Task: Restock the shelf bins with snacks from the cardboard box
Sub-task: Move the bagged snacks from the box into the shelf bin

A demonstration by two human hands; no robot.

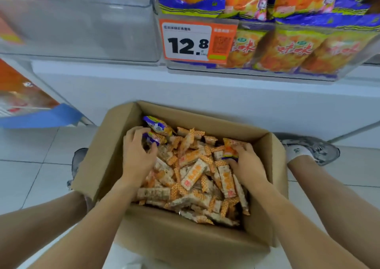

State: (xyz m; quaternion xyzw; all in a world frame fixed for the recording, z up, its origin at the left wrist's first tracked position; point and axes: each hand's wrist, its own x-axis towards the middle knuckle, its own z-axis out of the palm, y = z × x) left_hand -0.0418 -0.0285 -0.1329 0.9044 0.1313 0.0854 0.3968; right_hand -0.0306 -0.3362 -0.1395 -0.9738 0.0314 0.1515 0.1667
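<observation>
An open cardboard box (162,236) stands on the floor below me, filled with several orange-and-white wrapped snack bars (195,174). My left hand (136,153) is inside the box at its left and grips a small purple-and-yellow snack packet (153,138); another such packet (158,126) lies just beyond it. My right hand (247,159) is at the box's right side and holds an orange-and-purple packet (230,149). Above, a clear shelf bin (337,74) holds several matching yellow-orange packets.
A second clear bin (86,22) at upper left looks empty. An orange price tag (197,40) reading 12.8 hangs on the filled bin. The white shelf base (185,92) runs behind the box. My shoes (312,147) flank the box on the tiled floor.
</observation>
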